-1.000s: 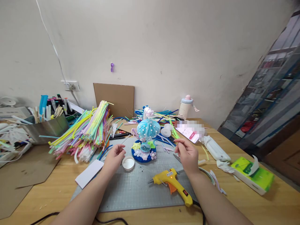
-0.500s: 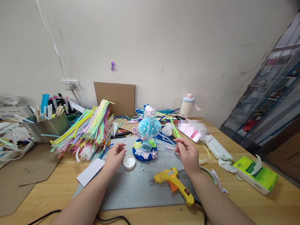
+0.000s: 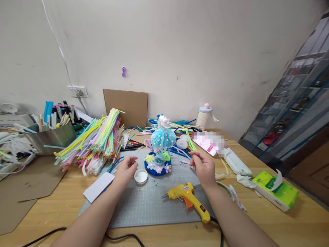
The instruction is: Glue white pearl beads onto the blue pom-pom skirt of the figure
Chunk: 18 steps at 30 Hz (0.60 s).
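My left hand (image 3: pixel 125 170) hovers over the grey cutting mat (image 3: pixel 146 206), fingers pinched on a thin stick that points up toward the back. Just right of it lies a small round white lid (image 3: pixel 141 176). My right hand (image 3: pixel 203 167) is held at the mat's right side, thumb and forefinger pinched together; what they hold is too small to name. Between the hands stands a blue pipe-cleaner model (image 3: pixel 159 151) with a pearl-dotted dome on a round blue base with small flowers. A yellow glue gun (image 3: pixel 189 200) lies on the mat below my right hand.
A big heap of coloured pipe cleaners (image 3: pixel 95 140) lies left of the mat, a white card (image 3: pixel 98 187) at its corner. A phone (image 3: pixel 209 144), a white case (image 3: pixel 235 162) and a green tissue pack (image 3: pixel 276 195) lie right. A metal tool bin (image 3: pixel 48 135) stands far left.
Both hands have stayed nearly in place, each still pinched. The view has shifted slightly; nothing on the table has moved.
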Motion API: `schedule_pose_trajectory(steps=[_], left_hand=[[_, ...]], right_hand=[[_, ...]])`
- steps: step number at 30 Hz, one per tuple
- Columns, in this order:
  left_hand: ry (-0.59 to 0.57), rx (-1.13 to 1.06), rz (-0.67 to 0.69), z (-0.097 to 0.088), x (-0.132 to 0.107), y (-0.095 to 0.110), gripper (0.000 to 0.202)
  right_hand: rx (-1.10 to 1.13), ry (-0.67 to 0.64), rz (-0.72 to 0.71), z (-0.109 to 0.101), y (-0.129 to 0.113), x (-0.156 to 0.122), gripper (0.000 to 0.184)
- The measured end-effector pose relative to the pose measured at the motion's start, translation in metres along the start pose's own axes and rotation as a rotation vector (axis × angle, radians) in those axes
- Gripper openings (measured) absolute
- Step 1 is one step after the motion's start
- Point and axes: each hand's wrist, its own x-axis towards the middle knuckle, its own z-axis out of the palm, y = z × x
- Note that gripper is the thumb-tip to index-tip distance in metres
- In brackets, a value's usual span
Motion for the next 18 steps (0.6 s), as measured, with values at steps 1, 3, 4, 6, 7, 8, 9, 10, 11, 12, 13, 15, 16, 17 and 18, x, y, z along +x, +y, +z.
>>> schedule_pose_trajectory(steps=[1, 3, 4, 6, 7, 8, 9, 10, 11, 12, 13, 15, 16, 17, 18], left_hand=[[0.001, 0.006, -0.001, -0.0003, 0.0003, -0.0007, 0.023], [0.003, 0.015, -0.002, -0.0012, 0.0013, -0.0018, 0.026], [0.004, 0.019, -0.004, -0.0016, 0.0018, -0.0022, 0.027], [0.005, 0.026, -0.005, -0.0023, 0.0026, -0.0026, 0.028], [0.006, 0.032, -0.005, -0.0026, 0.0027, -0.0025, 0.028], [0.008, 0.04, -0.003, -0.003, 0.0025, -0.0022, 0.028], [0.011, 0.05, -0.001, -0.0034, 0.002, -0.0017, 0.028], [0.013, 0.06, 0.002, -0.0039, 0.0013, -0.001, 0.027], [0.015, 0.07, 0.005, -0.0044, 0.0004, -0.0003, 0.028], [0.014, 0.077, 0.007, -0.0049, -0.0006, 0.0004, 0.028], [0.011, 0.081, 0.009, -0.0053, -0.0015, 0.0009, 0.029], [0.002, 0.076, 0.006, -0.0056, -0.0025, 0.0012, 0.03], [-0.001, 0.068, 0.002, -0.0054, -0.0023, 0.0008, 0.031], [-0.003, 0.057, -0.003, -0.0052, -0.0017, 0.0002, 0.032], [-0.001, 0.043, -0.008, -0.0049, -0.0006, -0.0007, 0.032]], right_hand=[[0.0, -0.002, 0.001, 0.0001, 0.0001, -0.0001, 0.026], [0.002, -0.007, 0.001, 0.0006, 0.0, -0.0002, 0.025], [0.003, -0.01, 0.002, 0.0008, 0.0, -0.0002, 0.025], [0.005, -0.015, 0.004, 0.001, 0.0002, -0.0001, 0.025], [0.005, -0.016, 0.005, 0.001, 0.0004, 0.0, 0.025], [0.005, -0.016, 0.007, 0.0008, 0.0007, 0.0002, 0.025], [0.006, -0.017, 0.008, 0.0007, 0.0011, 0.0003, 0.025], [0.007, -0.016, 0.009, 0.0004, 0.0015, 0.0005, 0.025], [0.008, -0.016, 0.009, 0.0002, 0.0019, 0.0007, 0.025], [0.009, -0.016, 0.009, 0.0001, 0.0023, 0.0008, 0.025], [0.01, -0.016, 0.01, 0.0, 0.0026, 0.0009, 0.025], [0.009, -0.017, 0.013, 0.0001, 0.003, 0.0012, 0.024], [0.007, -0.018, 0.016, 0.0003, 0.0031, 0.0013, 0.024], [0.005, -0.02, 0.021, 0.0006, 0.003, 0.0014, 0.023], [0.003, -0.023, 0.026, 0.001, 0.003, 0.0015, 0.023]])
